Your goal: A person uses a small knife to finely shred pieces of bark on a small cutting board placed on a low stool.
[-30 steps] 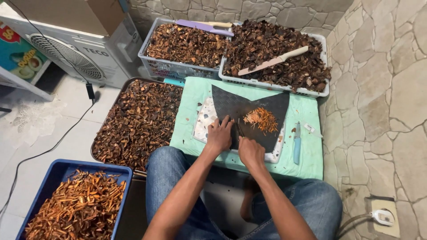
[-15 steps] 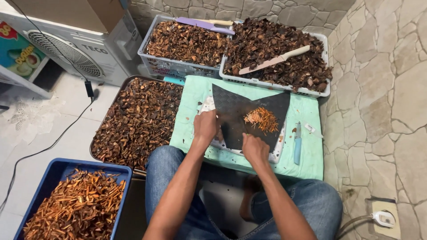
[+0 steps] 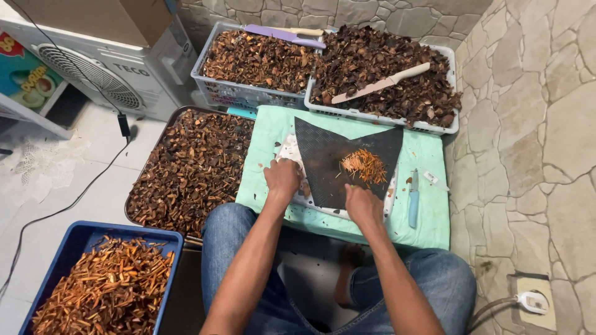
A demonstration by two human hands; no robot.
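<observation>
The dark, roughly triangular cutting mat lies on a white tray that rests on a mint-green cloth spread over a low surface in front of the seated person. A small heap of thin orange-brown slivers sits on the mat's right half.

The left hand rests palm down at the mat's left edge, fingers curled and pressed together over the edge; whether they pinch anything cannot be told. The right hand lies at the mat's lower edge, just below the slivers, knuckles up and fingers folded under, their grip hidden. Both forearms reach forward from the knees, which are in blue jeans.

A light-blue-handled knife lies on the cloth to the right of the tray. Behind the cloth stand two pale plastic baskets of dark brown dried pieces: the left basket bears a purple knife, the right basket a cream-coloured knife. A dark round tray of the same brown pieces lies left of the cloth. A blue plastic crate of orange-brown sticks stands at lower left. A white air-conditioner unit with a round grille stands at upper left, beside a colourful printed carton.
</observation>
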